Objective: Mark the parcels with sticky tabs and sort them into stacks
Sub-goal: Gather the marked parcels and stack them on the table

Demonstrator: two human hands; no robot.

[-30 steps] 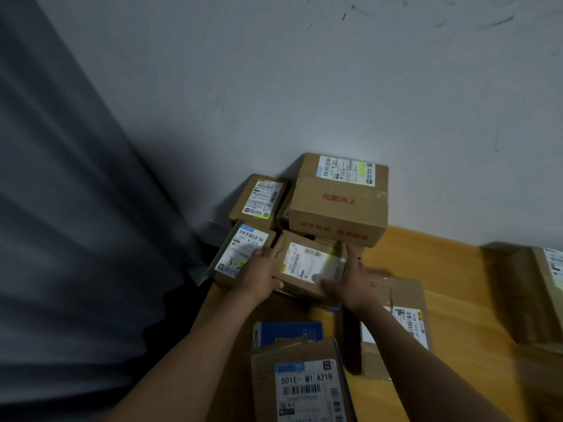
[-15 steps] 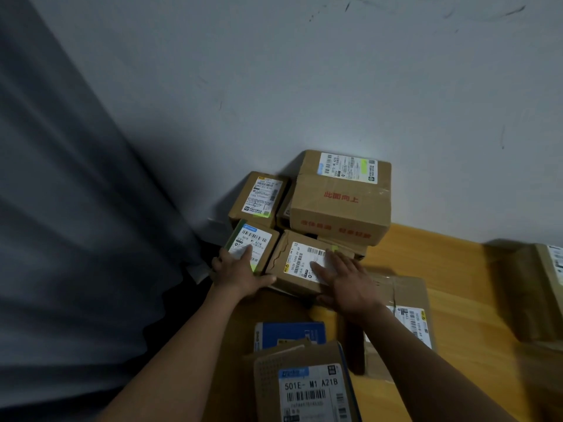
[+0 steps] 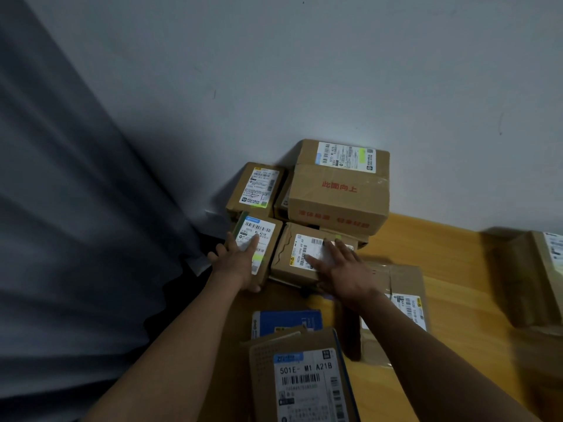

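Up at the worktop's (image 3: 457, 300) far left corner, both hands lie flat on two small parcels.
The left hand (image 3: 240, 264) rests, fingers straight, on the green-edged parcel (image 3: 259, 229), where a green sticky tab (image 3: 257, 257) shows beside the palm. The right hand (image 3: 345, 271) spreads straight fingers over the torn parcel (image 3: 288, 257) just beside it. Behind them a small box (image 3: 243, 193) and a big box (image 3: 338, 202) stand against the wall (image 3: 304, 86). A labelled parcel (image 3: 304, 379) lies at the near edge.
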